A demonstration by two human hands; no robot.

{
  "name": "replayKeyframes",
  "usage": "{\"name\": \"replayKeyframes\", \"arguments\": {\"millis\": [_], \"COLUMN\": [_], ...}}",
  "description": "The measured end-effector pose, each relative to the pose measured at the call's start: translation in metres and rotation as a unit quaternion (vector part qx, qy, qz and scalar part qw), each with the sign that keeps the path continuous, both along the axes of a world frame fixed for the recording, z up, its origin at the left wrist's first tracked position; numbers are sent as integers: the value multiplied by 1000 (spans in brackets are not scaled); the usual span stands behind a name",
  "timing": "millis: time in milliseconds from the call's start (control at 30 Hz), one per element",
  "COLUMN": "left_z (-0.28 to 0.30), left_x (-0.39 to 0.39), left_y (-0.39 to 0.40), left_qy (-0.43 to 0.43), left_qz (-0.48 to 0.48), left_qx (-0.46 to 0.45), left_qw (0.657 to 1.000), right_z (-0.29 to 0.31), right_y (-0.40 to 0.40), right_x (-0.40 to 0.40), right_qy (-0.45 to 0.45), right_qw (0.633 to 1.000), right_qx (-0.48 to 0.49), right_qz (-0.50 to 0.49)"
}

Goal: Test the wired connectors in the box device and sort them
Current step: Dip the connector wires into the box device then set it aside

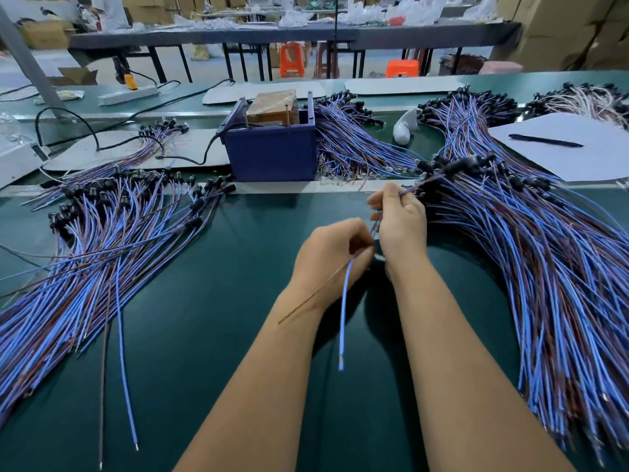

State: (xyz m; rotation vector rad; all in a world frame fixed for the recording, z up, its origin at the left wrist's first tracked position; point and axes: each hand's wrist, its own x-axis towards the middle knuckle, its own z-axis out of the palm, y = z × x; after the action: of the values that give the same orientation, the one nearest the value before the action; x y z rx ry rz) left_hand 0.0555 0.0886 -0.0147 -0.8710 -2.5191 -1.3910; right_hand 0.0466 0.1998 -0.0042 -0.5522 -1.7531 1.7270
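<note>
A blue and brown wired connector (343, 301) runs between both hands over the green mat. My left hand (332, 253) pinches its loose wire ends, which hang down toward me. My right hand (401, 219) grips the same wires higher up, next to the black connector head (456, 166) at the edge of the right pile. The blue box device (272, 148) stands behind the hands, with a brown block inside it. A large pile of wired connectors (544, 267) lies on the right, and another pile (102, 240) lies on the left.
More connector bundles (354, 137) lie behind and right of the box. A white sheet with a black pen (544, 141) is at the right rear. A power strip (129, 95) and black cables sit at the left rear. Orange stools stand beyond the bench.
</note>
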Motion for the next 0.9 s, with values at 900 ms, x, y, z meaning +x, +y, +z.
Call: {"name": "replayKeyframes", "arguments": {"millis": [900], "left_z": [1], "left_x": [27], "left_y": [30], "left_qy": [-29], "left_qz": [-104], "left_qx": [-73], "left_qw": [991], "right_z": [54], "right_y": [118], "right_x": [48], "right_qy": [-326], "right_qw": [758], "right_qx": [534], "right_qz": [-185]}}
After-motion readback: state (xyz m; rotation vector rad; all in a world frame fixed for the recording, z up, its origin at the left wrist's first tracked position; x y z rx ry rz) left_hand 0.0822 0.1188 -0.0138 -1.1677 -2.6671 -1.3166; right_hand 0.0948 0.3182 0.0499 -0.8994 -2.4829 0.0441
